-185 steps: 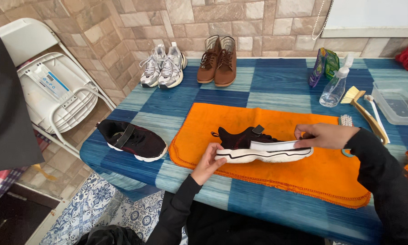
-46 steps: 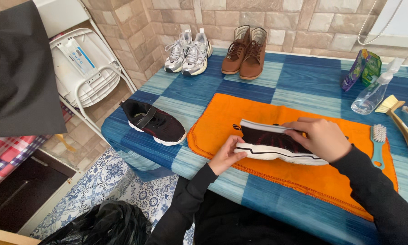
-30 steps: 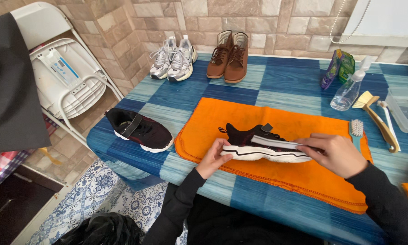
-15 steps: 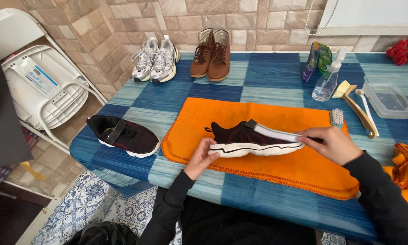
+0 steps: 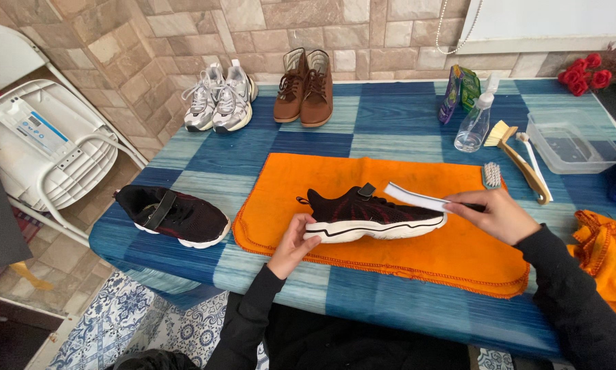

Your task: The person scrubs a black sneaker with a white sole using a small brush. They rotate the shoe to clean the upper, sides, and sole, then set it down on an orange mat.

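knit black sneaker [image 5: 369, 216], flat white insole [image 5: 417, 198]

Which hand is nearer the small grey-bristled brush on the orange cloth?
Right. The right hand sits just below the small grey-bristled brush, holding a white insole; the left hand grips the toe of the black sneaker, far off.

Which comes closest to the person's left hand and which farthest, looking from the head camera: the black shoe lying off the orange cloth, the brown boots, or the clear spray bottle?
From the left hand, on the toe of the black sneaker:
1. Black shoe, to its left on the table's near edge.
2. Brown boots, straight behind by the wall.
3. Spray bottle, far back to the right.
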